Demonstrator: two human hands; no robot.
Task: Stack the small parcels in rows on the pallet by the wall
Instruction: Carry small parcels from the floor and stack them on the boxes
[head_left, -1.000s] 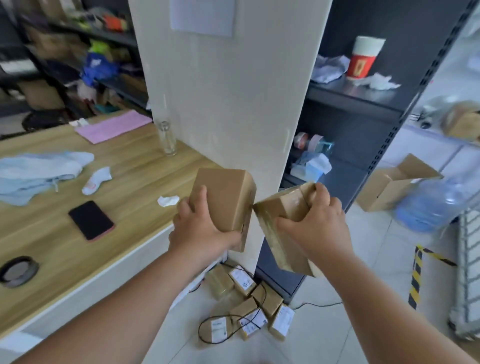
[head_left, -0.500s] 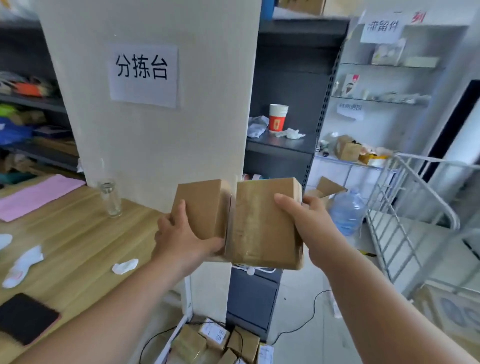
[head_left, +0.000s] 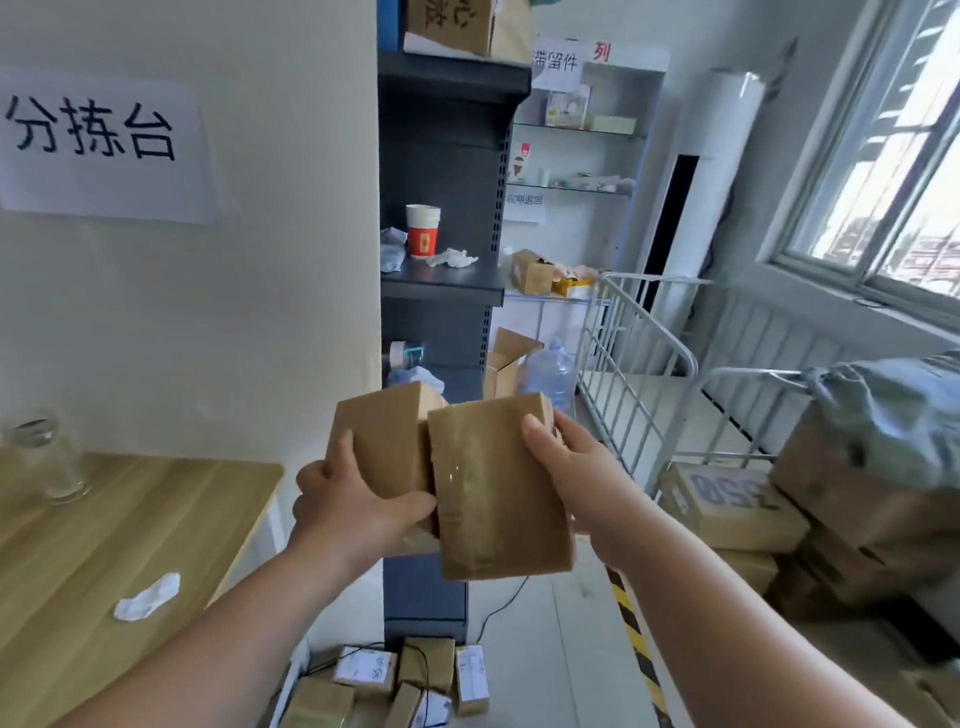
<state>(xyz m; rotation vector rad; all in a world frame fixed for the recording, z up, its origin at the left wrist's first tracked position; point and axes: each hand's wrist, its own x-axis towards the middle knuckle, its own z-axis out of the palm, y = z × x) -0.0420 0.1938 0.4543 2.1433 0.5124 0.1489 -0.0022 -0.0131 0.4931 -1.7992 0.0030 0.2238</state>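
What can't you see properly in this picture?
- Head view: the left parcel is partly hidden by the right parcel and the left hand.
- The floor parcels are cut off by the bottom edge; their labels are too small to read.
- A grey bag covers the stacked boxes' tops.

At lower left, a wooden table (head_left: 104, 525) bears an upright glass jar (head_left: 44, 457) and a crumpled tissue (head_left: 148, 603). The dark metal shelf (head_left: 441, 283) at centre holds stacked paper cups (head_left: 422, 230) beside crumpled paper (head_left: 452, 257). Small parcels (head_left: 415, 675) lie clustered on the floor (head_left: 550, 654) at bottom centre.
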